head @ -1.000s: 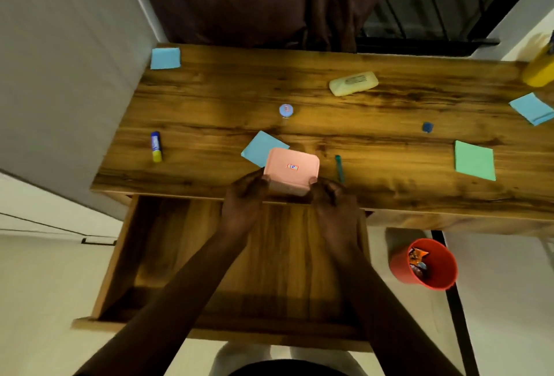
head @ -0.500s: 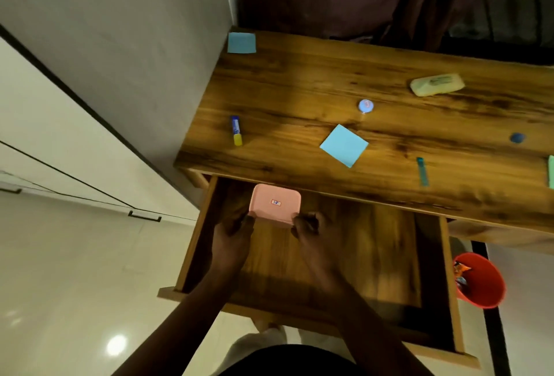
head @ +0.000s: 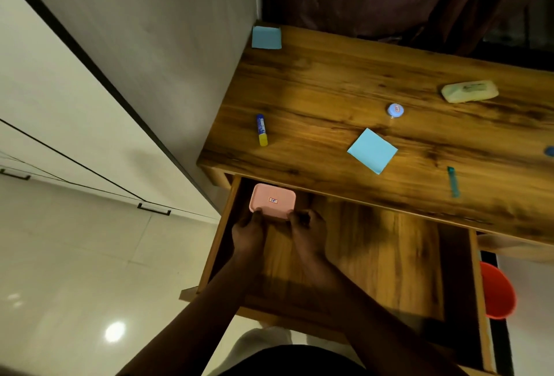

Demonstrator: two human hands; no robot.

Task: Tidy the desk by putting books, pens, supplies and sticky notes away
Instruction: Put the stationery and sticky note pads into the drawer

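The pink box was in the far left corner of the open drawer, just under the near edge of the worktop. The left hand and right hand each gripped its near edge, fingers clamped on the box. On the worktop lay a glue stick by the left edge and a blue sticky note nearer the near edge, well apart.
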